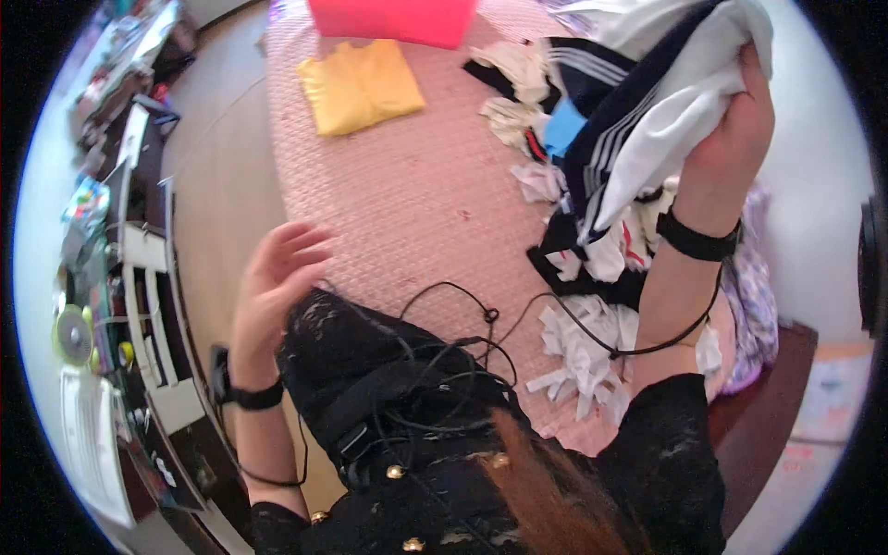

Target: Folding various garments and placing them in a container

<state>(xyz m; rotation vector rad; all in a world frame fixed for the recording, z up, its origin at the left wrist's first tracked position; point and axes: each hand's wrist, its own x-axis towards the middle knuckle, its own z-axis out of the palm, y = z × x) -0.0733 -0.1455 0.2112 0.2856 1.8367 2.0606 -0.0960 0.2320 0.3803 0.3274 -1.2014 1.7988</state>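
My right hand (740,120) is raised at the upper right, its fingers closed on a white and navy garment (638,120) with white stripes. The cloth hangs from that hand toward the pile of clothes (610,268) on the bed; its exact kind is hard to tell. My left hand (277,282) holds nothing, fingers stretched out, just off the bed's left edge near my lap. Farther off, a folded yellow garment (361,88) lies flat on the pink quilted bedspread (398,194). A bright pink box-like item (393,18) is beyond it, partly cut off by the frame.
White paper-like strips or scraps (587,356) lie on the bed's right side. A black cable (444,287) loops over my lap and to my wrist straps. At the left stand shelves (148,305) with a small green fan (74,335). A purple patterned cloth (754,314) lies at the right edge.
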